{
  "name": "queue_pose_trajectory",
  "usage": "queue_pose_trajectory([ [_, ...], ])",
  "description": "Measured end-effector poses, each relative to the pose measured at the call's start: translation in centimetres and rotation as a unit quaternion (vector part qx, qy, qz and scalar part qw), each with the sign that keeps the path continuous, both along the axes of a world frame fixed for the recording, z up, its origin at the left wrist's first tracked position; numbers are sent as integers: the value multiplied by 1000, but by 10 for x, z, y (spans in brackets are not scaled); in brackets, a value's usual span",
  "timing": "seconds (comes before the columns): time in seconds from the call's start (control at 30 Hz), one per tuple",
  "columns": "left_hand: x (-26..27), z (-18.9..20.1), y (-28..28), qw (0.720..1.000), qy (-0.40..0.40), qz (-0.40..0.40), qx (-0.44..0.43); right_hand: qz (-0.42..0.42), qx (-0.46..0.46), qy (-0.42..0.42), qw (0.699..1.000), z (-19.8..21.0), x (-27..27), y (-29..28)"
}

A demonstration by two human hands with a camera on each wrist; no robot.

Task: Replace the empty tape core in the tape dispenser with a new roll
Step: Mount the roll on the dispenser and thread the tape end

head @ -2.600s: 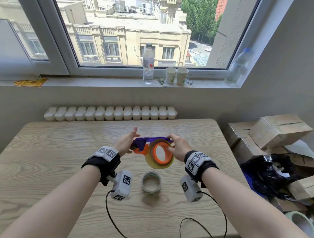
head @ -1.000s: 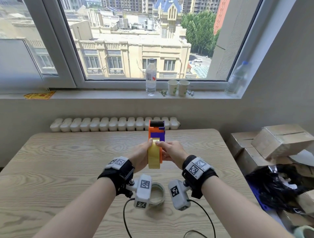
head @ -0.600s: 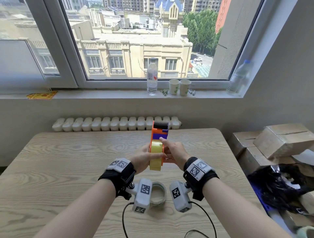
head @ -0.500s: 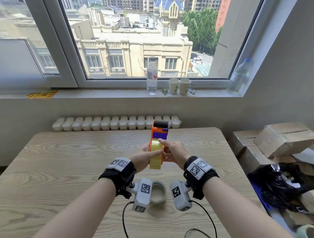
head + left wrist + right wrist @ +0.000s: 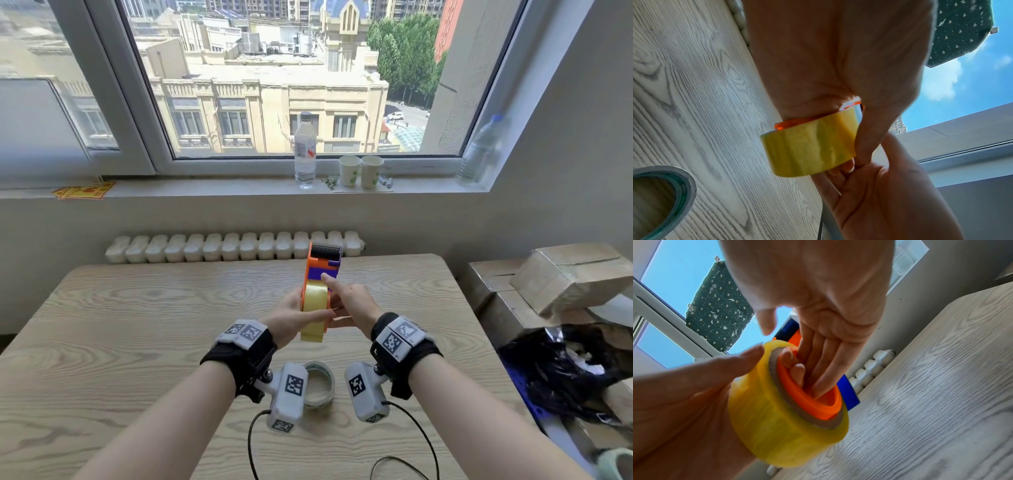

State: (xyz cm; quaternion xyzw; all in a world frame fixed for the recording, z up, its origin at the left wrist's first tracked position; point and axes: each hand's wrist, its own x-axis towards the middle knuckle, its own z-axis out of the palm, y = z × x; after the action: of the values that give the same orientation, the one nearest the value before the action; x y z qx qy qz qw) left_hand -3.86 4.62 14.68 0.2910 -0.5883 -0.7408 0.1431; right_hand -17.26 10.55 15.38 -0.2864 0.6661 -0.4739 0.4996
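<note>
Above the wooden table (image 5: 137, 325) I hold the orange and purple tape dispenser (image 5: 323, 263) upright, roller end away from me. A yellow tape roll (image 5: 313, 301) (image 5: 809, 146) (image 5: 777, 426) sits on its orange hub (image 5: 807, 402). My left hand (image 5: 291, 313) (image 5: 684, 394) grips the roll from the left, thumb across its outer face. My right hand (image 5: 352, 301) (image 5: 828, 288) has straight fingers pressed into the hub, and its index finger lies along the purple part. The empty grey core (image 5: 320, 383) (image 5: 663, 194) lies flat on the table under my wrists.
Cardboard boxes (image 5: 565, 274) and a black bag (image 5: 565, 373) crowd the table's right side. A white radiator (image 5: 233, 246) runs behind the far edge. A bottle (image 5: 305, 150) and two cups (image 5: 359, 171) stand on the sill. Wrist-camera cables (image 5: 411, 462) trail near the front edge.
The dispenser went from sideways to upright and edge-on. Since a second ago, my left thumb has come across the roll and my right index finger has stretched up onto the purple part.
</note>
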Motion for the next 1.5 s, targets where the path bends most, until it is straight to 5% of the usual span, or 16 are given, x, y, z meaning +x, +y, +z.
queue_pose_trajectory([
  [0.17, 0, -4, 0, 1000, -8, 21, -13, 44, -2, 32, 999, -2, 1, 4],
  [0.57, 3, -4, 0, 997, -43, 20, -60, -11, -24, 127, 992, -2, 4, 2],
  [1.1, 3, -1, 1, 988, -107, 59, -92, 26, -104, 346, 932, 5, 10, 13],
  [1.5, 2, 8, 8, 985, -117, -8, -126, 85, -105, 342, 930, 5, 18, 13],
])
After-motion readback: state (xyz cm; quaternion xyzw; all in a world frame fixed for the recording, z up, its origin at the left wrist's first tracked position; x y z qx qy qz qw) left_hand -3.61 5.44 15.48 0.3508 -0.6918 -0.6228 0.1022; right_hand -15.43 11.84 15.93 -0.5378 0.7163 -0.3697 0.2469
